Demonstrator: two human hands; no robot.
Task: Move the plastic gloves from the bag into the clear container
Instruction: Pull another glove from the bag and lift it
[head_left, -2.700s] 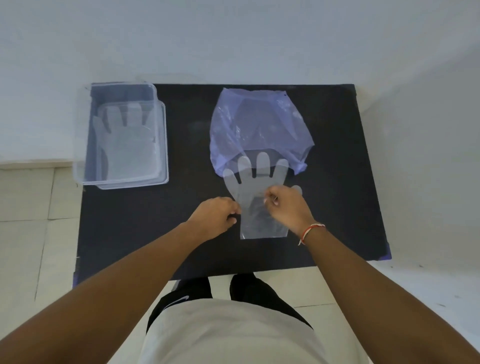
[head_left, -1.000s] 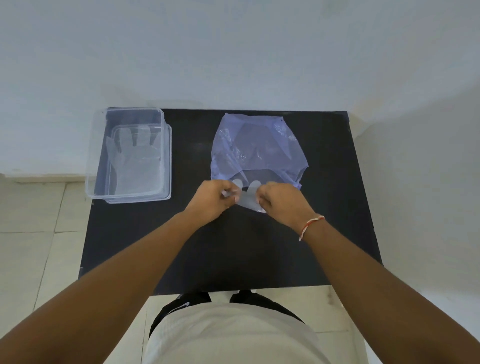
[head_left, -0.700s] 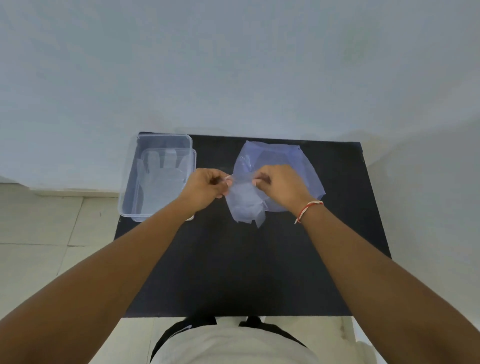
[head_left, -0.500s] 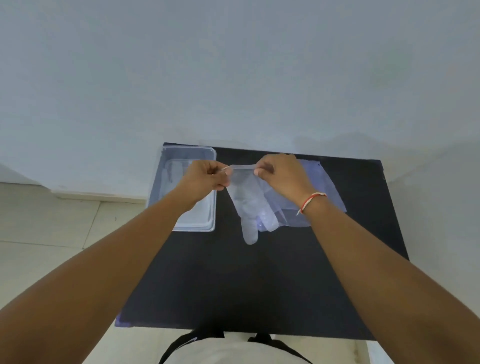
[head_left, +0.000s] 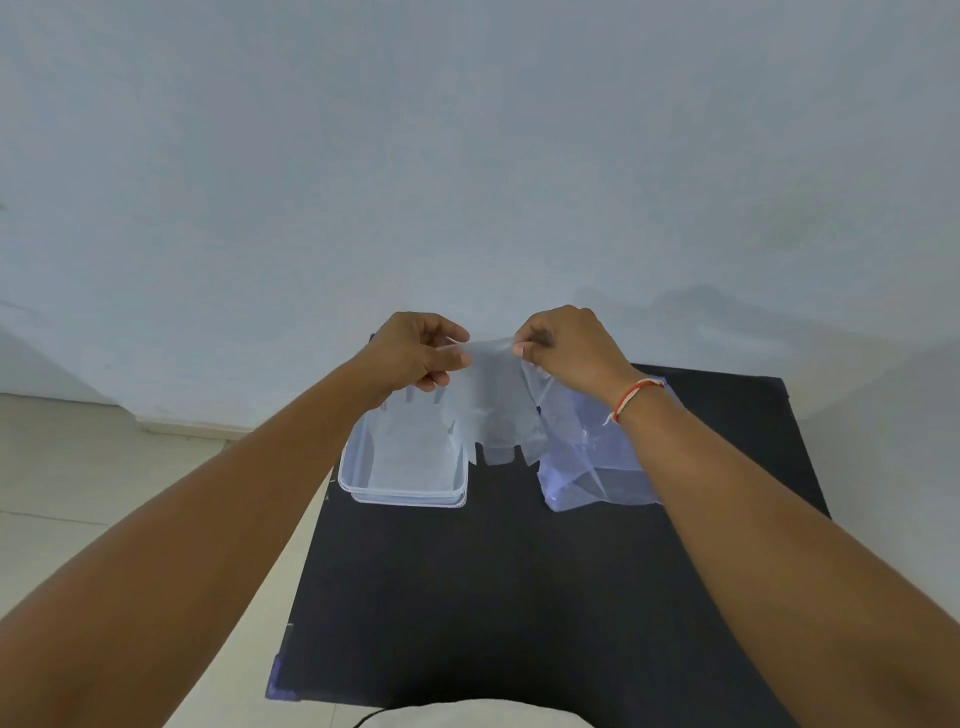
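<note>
Head view. Both hands are raised above the far part of the black bench (head_left: 519, 597) and hold 1 clear plastic glove (head_left: 491, 410) by its cuff edge. The left hand (head_left: 415, 358) pinches the left corner of the cuff between thumb and fingers; the right hand (head_left: 563, 348) pinches the right corner the same way. Each grip is closed narrow on the film, and the cuff is stretched taut between the 2 grips.

Below the grips the glove hangs with its fingers pointing down; the finger tips end just above the bench surface, between the container and the bag. Whether the tips touch the bench cannot be told.

Below and slightly left of the left grip stands the clear container (head_left: 353, 480), rectangular, on the bench near its left edge. A second glove (head_left: 415, 457) lies flat inside it, fingers toward the far wall. The hanging glove overlaps the container's right rim in this view.

Below the right grip lies the bag (head_left: 597, 467), pale violet and crumpled, flat on the bench; the right wrist passes above it. A red-and-white thread band (head_left: 631, 397) circles the right wrist.

Beyond the grips a plain pale wall (head_left: 467, 156) fills the upper field. Tiled floor (head_left: 104, 467) shows left of the bench.
</note>
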